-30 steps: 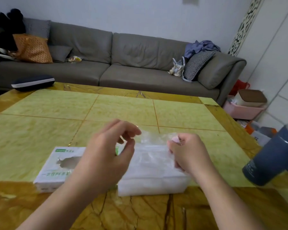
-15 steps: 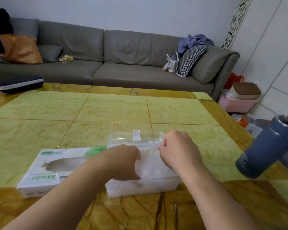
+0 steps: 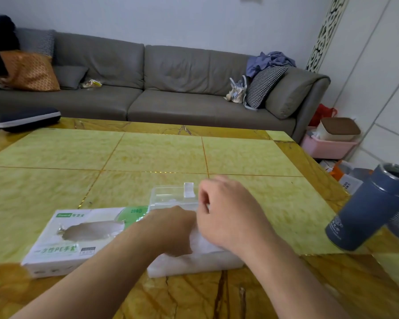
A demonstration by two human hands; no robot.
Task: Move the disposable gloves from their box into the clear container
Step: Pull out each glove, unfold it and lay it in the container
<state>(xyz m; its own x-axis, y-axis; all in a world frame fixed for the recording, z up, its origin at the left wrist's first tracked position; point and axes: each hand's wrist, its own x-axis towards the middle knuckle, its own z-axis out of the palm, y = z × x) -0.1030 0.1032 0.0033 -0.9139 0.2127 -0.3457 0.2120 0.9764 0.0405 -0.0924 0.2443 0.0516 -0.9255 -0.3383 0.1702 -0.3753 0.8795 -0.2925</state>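
The clear container (image 3: 195, 259) lies on the table (image 3: 148, 157), touching the right end of the glove box (image 3: 78, 238), its long axis running left to right. Both hands are over it: the left hand (image 3: 171, 229) presses the white, crumpled gloves (image 3: 200, 242) down, the right hand (image 3: 228, 215) has its fingers curled; what it holds, I cannot tell

- I've got 1 view only, head-worn, so nothing overlaps with another.
- It's looking forward and down across the table (image 3: 148, 155), wide-angle.
- Both forearms enter from the bottom edge, close in; sofa (image 3: 171, 88) sits far behind.
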